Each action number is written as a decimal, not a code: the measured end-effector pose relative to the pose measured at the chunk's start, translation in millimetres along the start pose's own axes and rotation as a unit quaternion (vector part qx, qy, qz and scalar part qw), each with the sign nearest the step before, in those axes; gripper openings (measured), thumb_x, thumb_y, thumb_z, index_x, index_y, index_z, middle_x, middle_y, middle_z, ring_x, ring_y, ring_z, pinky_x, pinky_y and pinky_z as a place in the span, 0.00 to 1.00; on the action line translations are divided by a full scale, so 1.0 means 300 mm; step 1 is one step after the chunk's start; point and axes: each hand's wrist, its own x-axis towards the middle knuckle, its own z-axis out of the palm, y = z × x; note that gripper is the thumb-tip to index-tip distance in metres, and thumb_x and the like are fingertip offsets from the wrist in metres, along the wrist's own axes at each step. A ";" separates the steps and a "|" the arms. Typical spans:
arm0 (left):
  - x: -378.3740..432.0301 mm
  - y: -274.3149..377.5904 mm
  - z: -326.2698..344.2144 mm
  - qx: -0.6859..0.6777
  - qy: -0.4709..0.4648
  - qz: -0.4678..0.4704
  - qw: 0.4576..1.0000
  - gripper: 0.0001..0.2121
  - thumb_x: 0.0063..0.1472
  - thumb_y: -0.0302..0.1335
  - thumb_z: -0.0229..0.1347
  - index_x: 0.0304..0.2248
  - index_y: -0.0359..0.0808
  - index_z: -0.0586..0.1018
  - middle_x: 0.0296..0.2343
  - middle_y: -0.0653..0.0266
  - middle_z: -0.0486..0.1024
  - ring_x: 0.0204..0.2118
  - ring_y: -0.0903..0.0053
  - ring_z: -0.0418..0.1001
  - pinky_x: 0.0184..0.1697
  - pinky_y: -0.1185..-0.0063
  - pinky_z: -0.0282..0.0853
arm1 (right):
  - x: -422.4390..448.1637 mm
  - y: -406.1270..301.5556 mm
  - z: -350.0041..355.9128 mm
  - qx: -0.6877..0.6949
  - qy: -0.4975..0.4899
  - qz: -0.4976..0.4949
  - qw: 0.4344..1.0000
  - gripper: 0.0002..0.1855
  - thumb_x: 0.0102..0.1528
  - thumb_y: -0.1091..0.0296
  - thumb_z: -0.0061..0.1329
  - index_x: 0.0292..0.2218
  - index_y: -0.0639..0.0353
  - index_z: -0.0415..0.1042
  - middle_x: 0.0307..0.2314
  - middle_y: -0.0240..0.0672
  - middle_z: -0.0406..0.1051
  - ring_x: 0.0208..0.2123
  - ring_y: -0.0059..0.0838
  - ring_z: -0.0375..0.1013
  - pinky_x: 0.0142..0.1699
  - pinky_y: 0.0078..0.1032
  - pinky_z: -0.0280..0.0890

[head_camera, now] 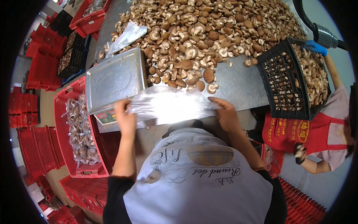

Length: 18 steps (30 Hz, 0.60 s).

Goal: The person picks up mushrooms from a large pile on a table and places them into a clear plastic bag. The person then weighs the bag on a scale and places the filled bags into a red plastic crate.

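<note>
A clear plastic bag (170, 105) stretches flat between my two hands over the front edge of the metal table (243, 81). My left hand (125, 116) grips one end of it, close to the front corner of a weighing scale with a steel pan (114, 78). At the other end, my right hand (226, 114) pinches the plastic between thumb and fingers. Bright glare hides the middle of the bag, and no mushrooms can be made out inside. Just beyond it lies the near edge of a big heap of shiitake mushrooms (193, 42).
Left of the scale stands a red crate (60, 123) holding bagged mushrooms (81, 131). More plastic bags (125, 37) lie behind the scale. On the right, a co-worker's blue-gloved hand (316, 47) rests at a tilted black crate (284, 81) full of mushrooms. A dark flexible hose (303, 14) hangs at upper right.
</note>
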 end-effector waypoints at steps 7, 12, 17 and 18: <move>0.011 0.333 -0.128 -0.691 -0.187 -0.518 0.469 0.14 0.55 0.31 0.41 0.37 0.30 0.70 0.23 0.58 0.73 0.22 0.74 0.72 0.25 0.78 0.71 | 0.062 0.206 -0.061 0.176 -0.139 0.080 0.971 0.16 0.45 0.77 0.47 0.39 0.65 0.64 0.33 0.34 0.67 0.35 0.24 0.67 0.40 0.22 0.65; -0.029 0.118 0.160 -0.648 -0.141 -0.475 0.578 0.22 0.48 0.28 0.50 0.44 0.36 0.65 0.40 0.61 0.68 0.44 0.65 0.65 0.46 0.68 0.61 | 0.030 0.251 -0.107 0.652 -0.216 0.209 0.696 0.16 0.53 0.63 0.37 0.41 0.62 0.63 0.34 0.38 0.67 0.39 0.33 0.67 0.45 0.31 0.63; -0.300 0.159 0.404 -0.580 -0.150 -0.568 0.564 0.30 0.46 0.12 0.40 0.51 0.40 0.54 0.48 0.57 0.56 0.47 0.62 0.62 0.54 0.69 0.56 | 0.065 0.540 -0.263 0.513 -0.002 0.101 0.853 0.16 0.56 0.62 0.29 0.40 0.60 0.64 0.36 0.37 0.67 0.42 0.33 0.65 0.48 0.37 0.60; -0.303 0.155 0.475 -0.569 -0.151 -0.559 0.584 0.23 0.52 0.15 0.39 0.49 0.37 0.56 0.45 0.55 0.59 0.43 0.61 0.65 0.49 0.71 0.62 | 0.094 0.561 -0.274 0.547 0.075 0.171 0.816 0.15 0.56 0.65 0.32 0.40 0.61 0.64 0.36 0.37 0.67 0.39 0.32 0.66 0.46 0.35 0.61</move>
